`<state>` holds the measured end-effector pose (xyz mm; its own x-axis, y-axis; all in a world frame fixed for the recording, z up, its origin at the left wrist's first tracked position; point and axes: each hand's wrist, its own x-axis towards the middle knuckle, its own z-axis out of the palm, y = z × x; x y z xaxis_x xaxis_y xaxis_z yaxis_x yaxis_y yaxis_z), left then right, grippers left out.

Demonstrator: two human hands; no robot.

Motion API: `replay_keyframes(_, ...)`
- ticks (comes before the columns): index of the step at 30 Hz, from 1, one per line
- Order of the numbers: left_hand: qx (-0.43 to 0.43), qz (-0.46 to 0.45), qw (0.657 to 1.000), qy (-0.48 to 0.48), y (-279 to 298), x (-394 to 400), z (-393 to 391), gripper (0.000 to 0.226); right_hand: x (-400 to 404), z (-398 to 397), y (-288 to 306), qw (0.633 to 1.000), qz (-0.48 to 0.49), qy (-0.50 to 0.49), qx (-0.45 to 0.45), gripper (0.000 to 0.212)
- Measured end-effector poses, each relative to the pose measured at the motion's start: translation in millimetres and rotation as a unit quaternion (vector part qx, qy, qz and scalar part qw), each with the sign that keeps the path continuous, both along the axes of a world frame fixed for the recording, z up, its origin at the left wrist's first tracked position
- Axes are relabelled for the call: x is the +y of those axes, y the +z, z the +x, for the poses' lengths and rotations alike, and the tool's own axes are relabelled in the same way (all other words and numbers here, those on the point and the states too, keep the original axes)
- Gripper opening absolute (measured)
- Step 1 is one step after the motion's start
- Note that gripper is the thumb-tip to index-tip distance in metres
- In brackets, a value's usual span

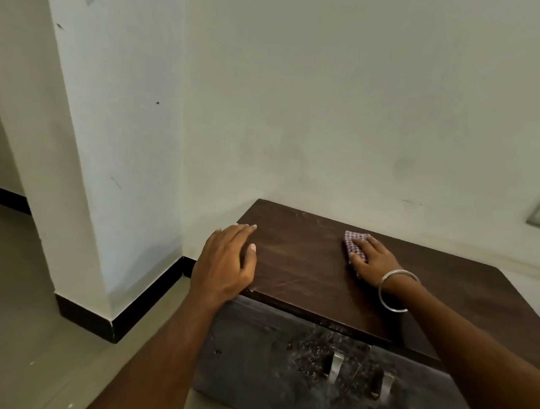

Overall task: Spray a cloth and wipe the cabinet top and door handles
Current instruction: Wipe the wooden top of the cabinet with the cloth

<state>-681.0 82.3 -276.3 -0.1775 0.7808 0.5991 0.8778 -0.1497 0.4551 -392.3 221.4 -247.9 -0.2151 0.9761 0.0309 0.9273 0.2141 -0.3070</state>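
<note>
The right hand (374,259) lies flat, fingers spread, pressing the checked cloth (353,246) onto the cabinet top (305,270) toward its back edge, likely to spread wiping pressure. The left hand (226,262) rests open on the top's left front corner, holding nothing, probably bracing the body. The two door handles (335,365) hang below on the dusty front, seemingly not yet wiped.

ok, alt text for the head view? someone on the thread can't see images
A person's right hand presses a checked cloth flat on a dark wooden cabinet top while the left hand rests on its left edge. Below, two metal door handles show on the scuffed front, against a white wall corner.
</note>
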Motion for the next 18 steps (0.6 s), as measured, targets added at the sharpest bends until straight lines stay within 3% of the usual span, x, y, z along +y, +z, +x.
replay_keyframes(7, 0.014, 0.004, 0.999, 0.029, -5.8, 0.9, 1.8, 0.046, 58.6, -23.0, -2.9, 1.0, -0.005, -0.022, -0.02, 0.061)
replay_keyframes(18, 0.016, 0.007, 0.999, 0.038, -6.0, 1.2, 0.8, 0.047, 58.9, -179.4, 7.4, 0.989, -0.004, 0.146, 0.004, 0.064)
